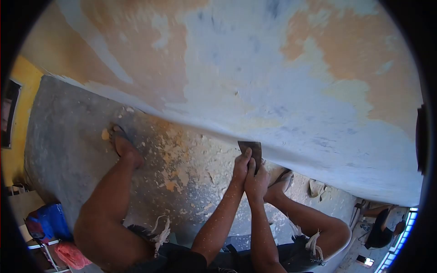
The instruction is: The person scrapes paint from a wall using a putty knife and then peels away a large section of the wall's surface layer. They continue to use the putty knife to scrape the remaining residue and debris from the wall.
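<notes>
A person in frayed denim shorts (287,255) sits or crouches, knees spread, at a patchy wall (246,77) of white, pale yellow and tan. The left hand (241,167) and the right hand (257,183) both grip a flat scraper (255,148), its dark, wide blade pointing toward the wall's lower edge, where it meets the grey floor (68,136); whether blade and wall touch cannot be told. Pale flakes (175,154) litter the floor along that edge, between the sandalled left foot (123,144) and right foot (281,182). Pale specks dot both forearms. Near the floor's lower left corner sit a blue bag (52,220) and a reddish plastic bag (72,255). Toward the lower right corner, well apart, is another person (378,234) in a dark top.
</notes>
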Motion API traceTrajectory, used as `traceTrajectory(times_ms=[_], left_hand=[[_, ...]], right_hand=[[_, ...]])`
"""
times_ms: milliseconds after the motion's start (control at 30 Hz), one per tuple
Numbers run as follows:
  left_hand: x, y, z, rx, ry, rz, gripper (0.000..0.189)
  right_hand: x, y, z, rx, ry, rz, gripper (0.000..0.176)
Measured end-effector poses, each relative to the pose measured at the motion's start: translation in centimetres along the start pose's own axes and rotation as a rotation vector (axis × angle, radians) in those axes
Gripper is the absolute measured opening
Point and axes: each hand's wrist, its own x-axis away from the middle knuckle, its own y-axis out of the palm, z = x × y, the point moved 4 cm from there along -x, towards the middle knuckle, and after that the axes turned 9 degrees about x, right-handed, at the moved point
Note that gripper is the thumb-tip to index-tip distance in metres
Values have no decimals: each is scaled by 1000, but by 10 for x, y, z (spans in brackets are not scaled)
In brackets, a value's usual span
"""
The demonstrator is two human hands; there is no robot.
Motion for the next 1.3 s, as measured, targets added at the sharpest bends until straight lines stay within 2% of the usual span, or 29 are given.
traceTrajectory(times_ms=[100, 267, 333, 433, 500, 567, 633, 700, 733, 800, 900, 967, 1033, 1167, 1233, 1300], left_hand=[[6, 5, 16, -3, 1, -40, 38], [5, 27, 26, 85, 75, -39, 37], [5, 30, 28, 129, 65, -101, 46], [13, 47, 58, 130, 124, -179, 46], [-1, 8, 33, 170, 117, -145, 46], [-15, -41, -2, -64, -11, 45, 39], [-7, -15, 1, -115, 71, 28, 39], [5, 0, 5, -98, 45, 86, 39], [9, 10, 10, -31, 40, 39, 37], [8, 24, 26, 88, 25, -108, 32], [12, 42, 34, 43, 85, -47, 42], [7, 21, 20, 8, 74, -83, 43], [3, 13, 15, -105, 73, -11, 32], [13, 40, 31, -53, 108, 52, 30], [13, 44, 47, -39, 75, -132, 30], [26, 68, 56, 18, 95, -66, 30]], right_hand=[[0, 17, 5, 20, -21, 70, 52], [-5, -7, -21, -18, -50, 8, 43], [-5, -14, -29, -86, -116, 48, 36], [-8, -27, -57, -51, -157, -14, 34], [-4, 4, -31, -141, -166, 22, 33], [2, 30, 5, -72, -72, 147, 35], [-7, 22, -1, -201, -107, 193, 38], [0, 15, 5, -129, -63, 71, 41], [0, 14, 8, -19, -13, 39, 40], [-2, -7, -15, -84, -50, 14, 39], [-4, -14, -22, -149, -108, 45, 37], [-7, 1, -5, -170, -126, 91, 37], [-5, 5, 1, -219, -135, 100, 36], [-6, -6, -14, -250, -176, 135, 34], [-5, -39, -50, -213, -185, 50, 34], [-4, -35, -44, -281, -183, 15, 38]])
